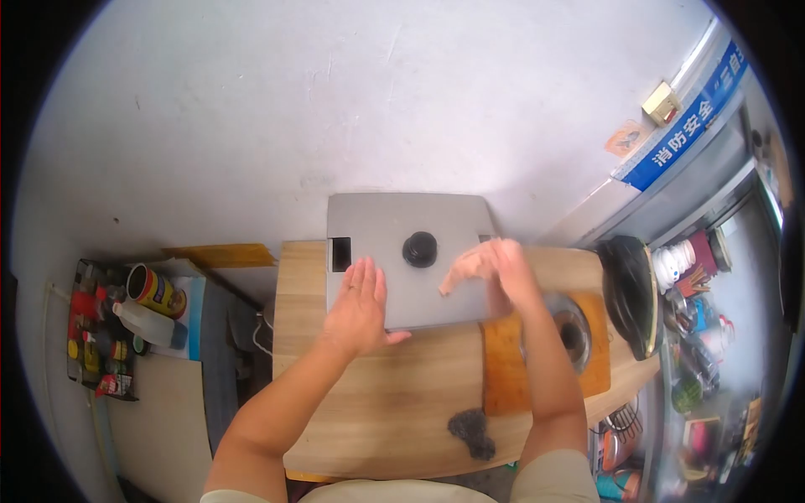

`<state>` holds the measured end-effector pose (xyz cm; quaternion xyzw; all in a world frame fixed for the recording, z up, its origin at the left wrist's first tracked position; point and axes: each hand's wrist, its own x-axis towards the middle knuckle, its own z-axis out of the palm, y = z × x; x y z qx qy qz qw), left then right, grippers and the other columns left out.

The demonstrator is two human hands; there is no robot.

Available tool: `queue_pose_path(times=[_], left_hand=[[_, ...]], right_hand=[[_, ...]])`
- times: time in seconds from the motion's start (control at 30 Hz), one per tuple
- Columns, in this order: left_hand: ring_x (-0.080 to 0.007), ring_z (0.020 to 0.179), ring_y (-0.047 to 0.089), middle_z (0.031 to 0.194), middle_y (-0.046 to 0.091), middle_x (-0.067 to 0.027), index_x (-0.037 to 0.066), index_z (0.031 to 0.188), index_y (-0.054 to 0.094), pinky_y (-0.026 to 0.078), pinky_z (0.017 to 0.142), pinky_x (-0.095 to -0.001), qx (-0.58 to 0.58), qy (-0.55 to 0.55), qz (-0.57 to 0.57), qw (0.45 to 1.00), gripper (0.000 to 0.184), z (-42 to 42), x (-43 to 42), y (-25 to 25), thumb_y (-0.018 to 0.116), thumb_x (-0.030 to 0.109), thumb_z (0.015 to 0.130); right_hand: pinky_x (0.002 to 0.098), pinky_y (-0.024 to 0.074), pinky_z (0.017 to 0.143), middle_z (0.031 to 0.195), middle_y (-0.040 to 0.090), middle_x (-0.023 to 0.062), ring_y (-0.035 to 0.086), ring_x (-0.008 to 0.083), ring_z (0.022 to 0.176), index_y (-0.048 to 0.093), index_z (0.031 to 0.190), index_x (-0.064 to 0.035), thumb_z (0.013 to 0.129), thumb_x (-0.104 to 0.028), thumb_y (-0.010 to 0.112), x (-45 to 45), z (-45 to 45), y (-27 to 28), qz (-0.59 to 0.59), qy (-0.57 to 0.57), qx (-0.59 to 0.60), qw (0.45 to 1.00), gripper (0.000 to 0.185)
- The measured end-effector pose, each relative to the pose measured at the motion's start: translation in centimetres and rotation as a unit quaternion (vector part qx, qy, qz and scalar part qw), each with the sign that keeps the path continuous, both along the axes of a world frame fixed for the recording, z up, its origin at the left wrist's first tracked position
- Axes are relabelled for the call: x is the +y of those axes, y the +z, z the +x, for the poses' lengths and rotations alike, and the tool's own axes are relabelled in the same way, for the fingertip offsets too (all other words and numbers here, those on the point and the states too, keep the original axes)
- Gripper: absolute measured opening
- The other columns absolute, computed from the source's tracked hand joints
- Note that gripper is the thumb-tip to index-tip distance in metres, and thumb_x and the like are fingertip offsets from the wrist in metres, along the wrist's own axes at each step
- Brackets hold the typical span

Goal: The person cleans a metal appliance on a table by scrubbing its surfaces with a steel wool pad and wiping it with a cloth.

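A grey box-like panel [444,220] with a round black knob [420,249] on its face stands at the back of the wooden table [402,402], by the wall. My left hand [356,308] lies flat against the panel's lower left part, fingers stretched out, below a dark rectangular slot [341,254]. Bunched in my right hand [513,272], at the panel's right side, is a pinkish cloth [470,266]; its loose end hangs over the panel's face. Some of the panel's right edge is hidden behind that hand.
On the right, an orange-brown board [506,377] bears a round metal piece [577,335], partly behind my forearm. A dark grey crumpled scrubber [472,433] lies near the front edge. A black bulky object [627,293] stands at the right. Bottles and a can [155,291] crowd the left shelf.
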<state>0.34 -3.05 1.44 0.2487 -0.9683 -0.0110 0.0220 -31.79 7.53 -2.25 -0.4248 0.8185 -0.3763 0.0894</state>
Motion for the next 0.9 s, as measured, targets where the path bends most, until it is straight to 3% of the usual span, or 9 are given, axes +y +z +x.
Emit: queue_pose_path(times=[0.1,0.13,0.23,0.33,0.43,0.53,0.63,0.73,0.9], left_hand=[[-0.0424,0.139,0.017,0.144,0.022,-0.0343,-0.015,0.136,0.028,0.012,0.115,-0.0453,-0.001,-0.007,0.005,1.000,0.111,0.0,-0.1,0.1,0.051,0.074,0.074],[-0.0426,0.139,0.018,0.144,0.023,-0.0344,-0.015,0.136,0.029,0.012,0.115,-0.0454,0.000,-0.009,0.005,1.000,0.111,0.0,-0.3,0.1,0.051,0.074,0.074],[-0.0431,0.138,0.019,0.144,0.023,-0.0348,-0.016,0.135,0.029,0.014,0.115,-0.0458,0.010,-0.012,0.005,1.000,0.111,0.1,-0.3,0.0,0.051,0.074,0.074],[-0.0433,0.137,0.020,0.143,0.025,-0.0351,-0.016,0.134,0.030,0.015,0.115,-0.0460,0.020,-0.017,0.009,1.000,0.110,0.1,-0.4,-0.1,0.051,0.074,0.074],[-0.0432,0.137,0.022,0.142,0.027,-0.0354,-0.017,0.134,0.031,0.016,0.114,-0.0459,0.027,-0.023,0.003,0.999,0.110,0.2,-0.5,-0.1,0.052,0.074,0.074],[-0.0431,0.137,0.023,0.141,0.028,-0.0354,-0.017,0.133,0.031,0.017,0.114,-0.0457,0.030,-0.028,0.014,0.999,0.110,0.2,-0.6,-0.1,0.052,0.073,0.075],[-0.0428,0.137,0.023,0.141,0.028,-0.0353,-0.017,0.133,0.030,0.017,0.115,-0.0455,0.046,-0.031,0.012,0.998,0.109,0.3,-0.6,-0.3,0.052,0.072,0.075],[-0.0423,0.137,0.023,0.142,0.028,-0.0343,-0.017,0.134,0.030,0.016,0.115,-0.0453,0.043,-0.036,0.019,0.998,0.108,0.4,-0.7,-0.3,0.052,0.072,0.076],[-0.0411,0.137,0.024,0.142,0.030,-0.0318,-0.017,0.133,0.031,0.017,0.115,-0.0444,0.051,-0.035,0.017,0.998,0.106,0.5,-0.8,-0.4,0.051,0.071,0.077]], right_hand=[[0.0451,0.0466,0.084,0.114,0.057,0.0243,0.057,0.0421,0.101,0.052,0.110,0.0026,0.091,-0.023,0.052,-4.5,0.5,0.3,0.103,-0.068,0.127,0.984,0.032],[0.0451,0.0453,0.089,0.119,0.054,0.0233,0.054,0.0417,0.107,0.053,0.110,0.0042,0.088,-0.018,0.055,-5.8,1.2,1.3,0.130,-0.102,0.089,0.982,0.031],[0.0443,0.0415,0.095,0.123,0.051,0.0230,0.048,0.0405,0.114,0.052,0.114,0.0046,0.084,-0.011,0.057,-6.1,1.4,1.3,0.080,-0.042,0.270,0.959,0.034],[0.0444,0.0374,0.100,0.122,0.051,0.0247,0.045,0.0396,0.116,0.054,0.114,0.0046,0.081,-0.011,0.057,-7.2,0.2,1.6,-0.024,0.068,0.153,0.986,0.037],[0.0458,0.0361,0.100,0.119,0.052,0.0269,0.045,0.0419,0.115,0.056,0.111,0.0046,0.080,-0.011,0.056,-9.5,0.8,1.9,0.027,0.016,0.196,0.980,0.035],[0.0440,0.0373,0.099,0.116,0.054,0.0275,0.044,0.0400,0.116,0.058,0.101,0.0047,0.079,-0.011,0.050,-12.6,3.1,3.6,0.153,0.056,0.252,0.954,0.028],[0.0436,0.0416,0.094,0.110,0.057,0.0263,0.047,0.0407,0.113,0.058,0.092,0.0046,0.079,-0.010,0.045,-15.7,7.5,4.5,0.060,0.139,0.062,0.987,0.024],[0.0436,0.0447,0.089,0.104,0.059,0.0236,0.054,0.0376,0.105,0.058,0.086,0.0006,0.079,-0.012,0.044,-18.6,7.8,3.4,0.166,0.246,0.196,0.935,0.020],[0.0386,0.0497,0.083,0.099,0.064,0.0178,0.061,0.0286,0.098,0.066,0.093,-0.0041,0.080,-0.015,0.054,-15.1,4.0,3.6,0.194,0.061,0.240,0.949,0.021]])
